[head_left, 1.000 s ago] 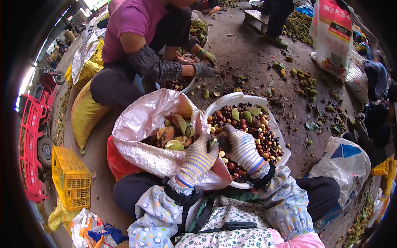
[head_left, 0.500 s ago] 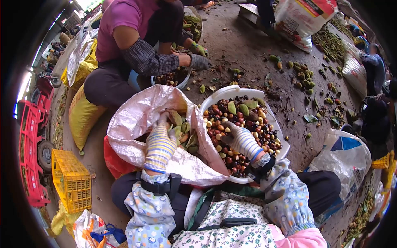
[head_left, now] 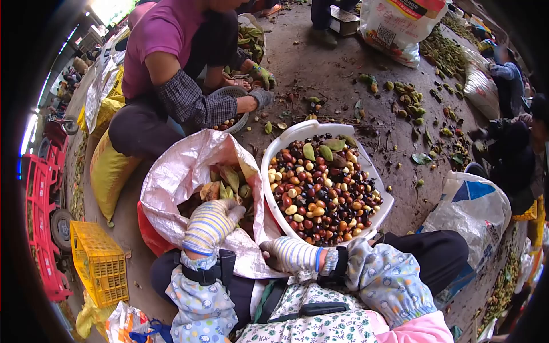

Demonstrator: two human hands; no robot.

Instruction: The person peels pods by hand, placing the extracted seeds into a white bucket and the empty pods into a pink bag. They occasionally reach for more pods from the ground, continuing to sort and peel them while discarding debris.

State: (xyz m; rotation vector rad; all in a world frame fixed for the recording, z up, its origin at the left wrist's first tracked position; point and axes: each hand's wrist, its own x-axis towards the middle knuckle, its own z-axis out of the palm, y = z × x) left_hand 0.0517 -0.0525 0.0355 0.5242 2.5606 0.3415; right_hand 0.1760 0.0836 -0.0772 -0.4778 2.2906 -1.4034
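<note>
A pale pink woven sack stands before me with its mouth spread, and greenish-brown husks lie inside. My left hand, in a striped knit glove, is closed over the sack's near rim, its fingertips hidden. To the right, my right hand, gloved likewise, has its fingers closed on the sack's near right edge. Beside the sack sits a white plastic basin full of brown, dark and cream nuts, with a few green husks on top.
A person in a purple shirt sits ahead on the left, gloved hands by another basin. A yellow crate stands at left, a white sack at right. Husks litter the ground.
My right hand has left the nuts in the basin and moved left to the sack's edge. My left hand has drawn back from the husks to the near rim.
</note>
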